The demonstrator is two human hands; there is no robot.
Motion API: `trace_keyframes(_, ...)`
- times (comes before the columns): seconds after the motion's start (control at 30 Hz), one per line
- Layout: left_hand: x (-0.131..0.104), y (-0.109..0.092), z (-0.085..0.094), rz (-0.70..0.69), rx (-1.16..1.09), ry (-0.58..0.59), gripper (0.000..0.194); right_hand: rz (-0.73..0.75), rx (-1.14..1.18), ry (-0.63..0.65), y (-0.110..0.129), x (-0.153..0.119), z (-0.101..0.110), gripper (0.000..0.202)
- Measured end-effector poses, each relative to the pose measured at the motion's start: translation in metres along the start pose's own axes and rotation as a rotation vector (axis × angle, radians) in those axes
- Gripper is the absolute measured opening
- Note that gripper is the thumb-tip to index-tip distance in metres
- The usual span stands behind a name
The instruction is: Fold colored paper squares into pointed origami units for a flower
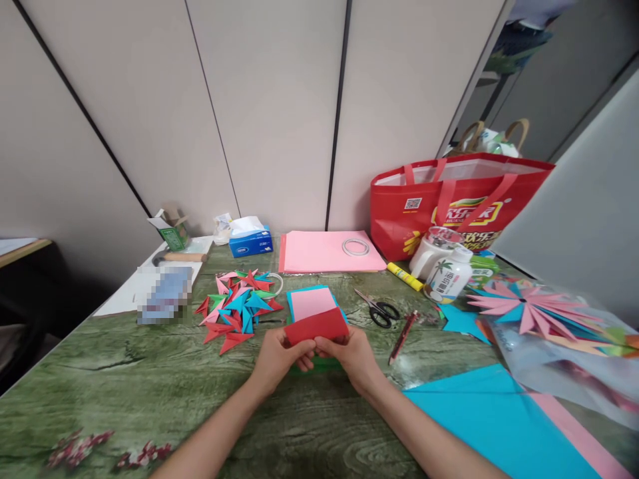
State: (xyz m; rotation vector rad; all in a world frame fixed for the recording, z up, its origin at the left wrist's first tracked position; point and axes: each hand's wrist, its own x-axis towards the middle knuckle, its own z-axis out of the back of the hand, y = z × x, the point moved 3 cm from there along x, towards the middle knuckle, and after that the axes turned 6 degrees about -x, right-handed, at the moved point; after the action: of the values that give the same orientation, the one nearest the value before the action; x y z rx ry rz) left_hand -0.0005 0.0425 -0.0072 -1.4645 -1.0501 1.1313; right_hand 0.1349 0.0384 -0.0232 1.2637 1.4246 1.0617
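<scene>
A red sheet of paper [317, 324], folded into a rectangle, is held between my two hands above the table. My left hand [282, 352] grips its left end, thumb along the lower edge. On the other end my right hand [349, 351] pinches it, and the two thumbs nearly meet in the middle. Behind the red paper lies a small stack of pink paper [312, 303] and blue paper [294, 291]. A heap of folded paper pieces [239, 306] in red, pink, blue and green sits to the left. Scissors [379, 309] and a pencil [403, 338] lie to the right.
Large pink sheets [319, 253] with a tape roll [355, 247] lie at the back. A tissue box [250, 242] and hammer [180, 257] are back left. A glue stick [405, 277], white bottle [449, 274] and red bag [394, 219] stand right. Blue paper [499, 419] covers the front right.
</scene>
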Motion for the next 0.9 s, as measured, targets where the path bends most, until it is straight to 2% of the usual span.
trace_keyframes(0.23, -0.001, -0.003, 0.004, -0.032, 0.149, -0.072, 0.026, 0.05, -0.095, 0.007, 0.004, 0.01, 0.008, 0.034)
trace_keyframes(0.4, -0.001, -0.007, 0.004, -0.034, 0.142, -0.042, 0.027, 0.06, -0.115, -0.001, 0.009, 0.015, 0.016, 0.033)
trace_keyframes(0.6, 0.001, -0.004, 0.011, -0.032, 0.083, -0.071, 0.029, 0.094, -0.117, -0.212, 0.024, 0.024, 0.044, 0.035)
trace_keyframes(0.7, 0.001, -0.005, 0.012, -0.039, 0.067, -0.107, 0.028, 0.165, -0.092, -0.273, 0.028, 0.025, 0.047, 0.034)
trace_keyframes(0.8, 0.0, -0.006, 0.006, -0.023, 0.076, -0.043, 0.024, 0.215, -0.175, -0.156, 0.025, 0.021, 0.034, 0.035)
trace_keyframes(0.9, -0.002, -0.005, -0.002, 0.008, 0.038, 0.044, 0.017, 0.155, -0.263, 0.025, 0.015, 0.014, 0.017, 0.046)
